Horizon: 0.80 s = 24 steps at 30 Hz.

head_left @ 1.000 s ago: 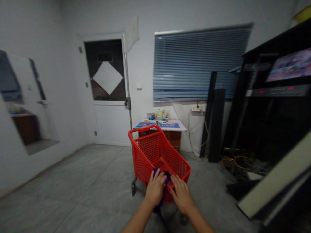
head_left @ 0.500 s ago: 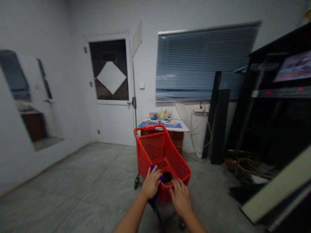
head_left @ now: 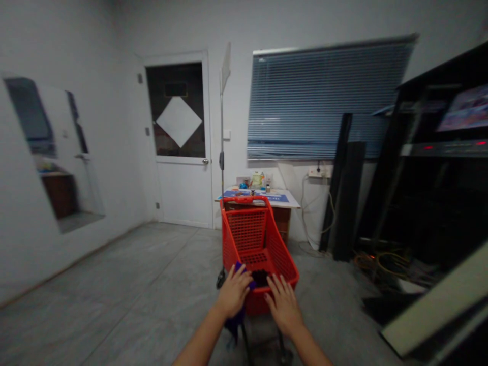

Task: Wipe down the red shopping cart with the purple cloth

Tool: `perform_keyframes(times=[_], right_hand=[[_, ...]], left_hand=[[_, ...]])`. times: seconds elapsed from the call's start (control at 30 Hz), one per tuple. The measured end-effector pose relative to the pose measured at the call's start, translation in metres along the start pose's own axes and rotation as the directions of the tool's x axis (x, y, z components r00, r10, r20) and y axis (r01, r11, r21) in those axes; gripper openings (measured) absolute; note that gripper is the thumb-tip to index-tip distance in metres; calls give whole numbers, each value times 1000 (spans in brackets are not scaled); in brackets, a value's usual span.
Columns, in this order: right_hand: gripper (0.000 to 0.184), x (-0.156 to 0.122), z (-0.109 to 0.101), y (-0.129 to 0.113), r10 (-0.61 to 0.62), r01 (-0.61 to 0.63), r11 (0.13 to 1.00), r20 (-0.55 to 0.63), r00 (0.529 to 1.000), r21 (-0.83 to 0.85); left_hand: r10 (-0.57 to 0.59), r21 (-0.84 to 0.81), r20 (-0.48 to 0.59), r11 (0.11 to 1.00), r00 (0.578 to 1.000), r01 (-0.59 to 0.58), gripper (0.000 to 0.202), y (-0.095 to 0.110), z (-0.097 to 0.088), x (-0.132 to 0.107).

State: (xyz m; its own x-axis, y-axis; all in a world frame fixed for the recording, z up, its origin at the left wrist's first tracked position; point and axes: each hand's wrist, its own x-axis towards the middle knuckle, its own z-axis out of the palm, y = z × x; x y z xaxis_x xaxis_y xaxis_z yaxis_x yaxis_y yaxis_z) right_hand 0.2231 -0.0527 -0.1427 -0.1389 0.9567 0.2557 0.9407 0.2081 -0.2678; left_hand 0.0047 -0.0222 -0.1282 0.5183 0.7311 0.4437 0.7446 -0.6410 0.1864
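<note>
In front of me on the floor stands a red plastic shopping cart [head_left: 251,229], its low end towards me and its handle at the far side. My left hand [head_left: 233,294] is closed on a purple cloth [head_left: 235,320] at the cart's left near corner; part of the cloth hangs down outside. Over the right part of the near rim, my right hand [head_left: 282,305] lies with its fingers stretched and spread, holding nothing. Between the hands, a dark item [head_left: 260,278] shows inside the basket, too unclear to name.
Behind the cart is a desk [head_left: 293,202] with small bottles on top. A pole [head_left: 222,127] rises beside the white door [head_left: 183,193]. To the right are dark upright panels [head_left: 348,203], a black rack [head_left: 423,203], loose cables [head_left: 389,262] and a leaning pale board [head_left: 438,300].
The cart has turned slightly, its handle end swinging right, so it now points straighter away from me. Both hands stay at its near end. The view has shifted a little to the left.
</note>
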Motion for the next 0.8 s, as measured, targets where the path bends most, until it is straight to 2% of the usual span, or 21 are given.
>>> perform_keyframes(times=[0.1, 0.2, 0.3, 0.43, 0.57, 0.7, 0.8], right_hand=[[59, 1, 0, -3, -7, 7, 1000, -6, 1000, 13], [61, 2, 3, -5, -1, 2, 1000, -30, 1000, 25], [63, 3, 5, -3, 0, 0, 1000, -34, 999, 22], [62, 4, 2, 1, -26, 26, 1000, -9, 1000, 9], [61, 3, 2, -1, -6, 6, 1000, -29, 1000, 4], [59, 1, 1, -10, 17, -17, 1000, -45, 999, 6], [54, -1, -1, -22, 3, -3, 1000, -41, 999, 10]], left_hand=[[-55, 23, -32, 998, 998, 56, 37, -1, 1, 6], [-118, 56, -93, 991, 989, 123, 40, 5, 11, 5], [-106, 68, -121, 991, 987, 115, 40, 13, 19, -2], [-76, 79, -106, 993, 991, 84, 39, 16, 17, -3], [-153, 98, -141, 981, 978, 168, 37, 19, 18, 5], [-180, 100, -169, 975, 969, 199, 36, 20, 22, 6], [-175, 92, -148, 977, 973, 190, 38, 12, 18, 2]])
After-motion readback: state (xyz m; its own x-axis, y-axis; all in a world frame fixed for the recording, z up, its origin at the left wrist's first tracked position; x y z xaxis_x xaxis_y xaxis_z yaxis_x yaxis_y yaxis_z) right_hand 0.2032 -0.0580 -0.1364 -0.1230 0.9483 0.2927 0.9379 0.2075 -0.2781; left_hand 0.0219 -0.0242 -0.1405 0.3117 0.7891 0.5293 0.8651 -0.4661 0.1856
